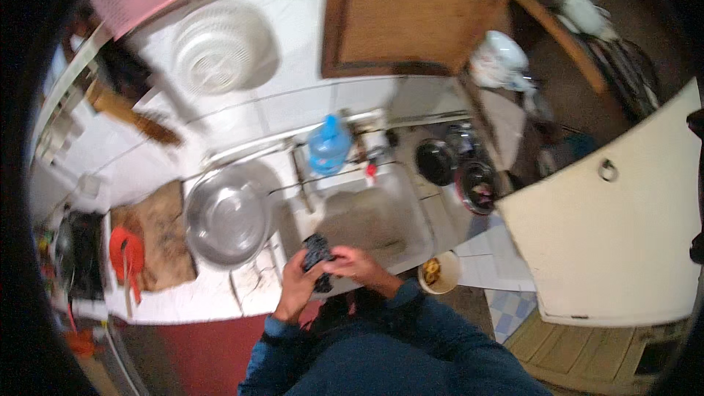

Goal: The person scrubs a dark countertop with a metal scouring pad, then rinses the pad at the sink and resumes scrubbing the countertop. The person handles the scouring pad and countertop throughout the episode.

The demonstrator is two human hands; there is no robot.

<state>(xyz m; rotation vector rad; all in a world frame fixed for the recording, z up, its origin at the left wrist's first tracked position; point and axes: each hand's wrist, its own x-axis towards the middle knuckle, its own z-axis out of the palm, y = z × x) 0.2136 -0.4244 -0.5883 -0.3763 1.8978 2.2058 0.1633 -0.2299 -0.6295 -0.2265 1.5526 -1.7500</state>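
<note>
In front of my body, at the near edge of the sink [418, 209], both hands are closed on a dark, speckled, crumpled piece of stuff [317, 251]. It may be cloth or plastic; the blur hides which. My left hand [295, 284] grips it from the left, and a dark end hangs below the fingers. From the right, my right hand [357, 265] pinches it with thumb and fingers. Behind the basin stands a blue plastic bottle [329, 148], next to the tap [303, 183]. Something small and red [371, 169] lies at the basin's back rim.
On the left counter are a metal bowl [229, 216], a stained board [165, 238] and a red utensil or dish [126, 249]. Dark pots [478, 185] stand right of the sink. A pale bucket [442, 273] holds yellowish scraps. An open cream cabinet door [609, 227] juts in at right.
</note>
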